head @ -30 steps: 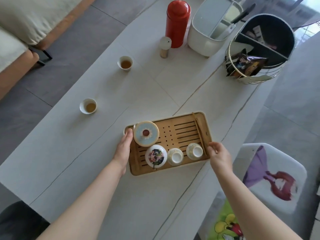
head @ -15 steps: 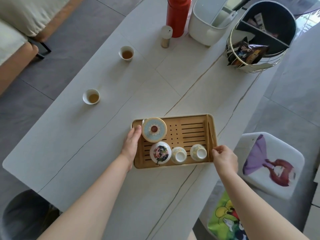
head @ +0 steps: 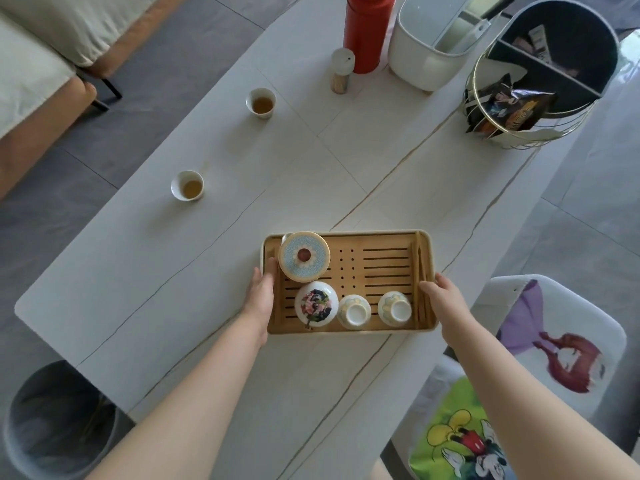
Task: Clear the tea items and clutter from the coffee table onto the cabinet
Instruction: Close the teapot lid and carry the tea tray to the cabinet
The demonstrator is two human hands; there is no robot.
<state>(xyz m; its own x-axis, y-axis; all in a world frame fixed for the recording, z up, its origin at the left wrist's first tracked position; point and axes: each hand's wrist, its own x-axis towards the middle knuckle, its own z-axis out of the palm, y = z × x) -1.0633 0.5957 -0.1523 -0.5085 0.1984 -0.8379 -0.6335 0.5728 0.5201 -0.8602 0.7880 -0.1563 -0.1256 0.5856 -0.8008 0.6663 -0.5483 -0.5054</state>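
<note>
head | tea tray (head: 381, 268) lies lengthwise between hands | left hand (head: 261, 289) and right hand (head: 441, 297) each grip a short end | lift level

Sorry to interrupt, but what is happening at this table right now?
A person grips the slatted bamboo tea tray at both short ends, left hand and right hand. It carries a blue lidded bowl and upturned cups. Two white cups of tea stand apart on the pale marble coffee table.
</note>
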